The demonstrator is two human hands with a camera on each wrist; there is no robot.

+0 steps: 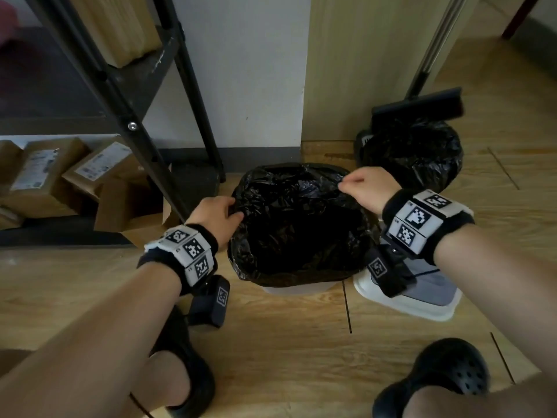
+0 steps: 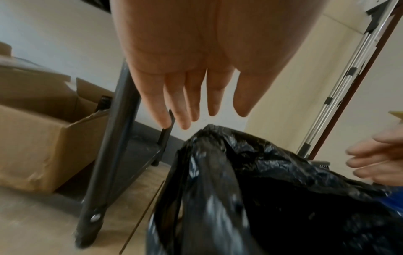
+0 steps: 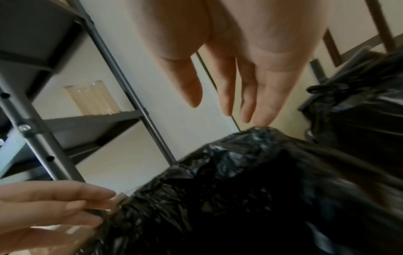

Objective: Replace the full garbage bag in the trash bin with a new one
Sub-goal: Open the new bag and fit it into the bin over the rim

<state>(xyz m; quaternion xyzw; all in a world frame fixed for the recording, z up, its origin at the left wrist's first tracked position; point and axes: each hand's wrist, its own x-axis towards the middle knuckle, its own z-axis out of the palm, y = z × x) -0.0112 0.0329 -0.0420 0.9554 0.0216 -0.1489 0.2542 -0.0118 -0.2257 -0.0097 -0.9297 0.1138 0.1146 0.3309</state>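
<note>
A new black garbage bag [image 1: 301, 236] lines the white trash bin [image 1: 295, 289], its mouth spread wide over the rim. My left hand [image 1: 223, 211] is at the bag's left rim; in the left wrist view its fingers [image 2: 196, 103] are straight and spread just above the bag's edge [image 2: 218, 136]. My right hand [image 1: 364, 188] is at the far right rim. In the right wrist view its straight fingertips [image 3: 259, 119] touch the bag's edge [image 3: 257, 136], thumb apart. The full, tied bag [image 1: 413, 155] sits on the floor behind the bin to the right.
The bin's white and grey lid [image 1: 422, 300] lies on the floor right of the bin. A dark metal shelf rack [image 1: 144, 116] stands at the left with cardboard boxes [image 1: 45, 176] under it. A broom and dustpan [image 1: 422, 101] lean behind the full bag. My feet in black clogs [image 1: 437, 381] are near.
</note>
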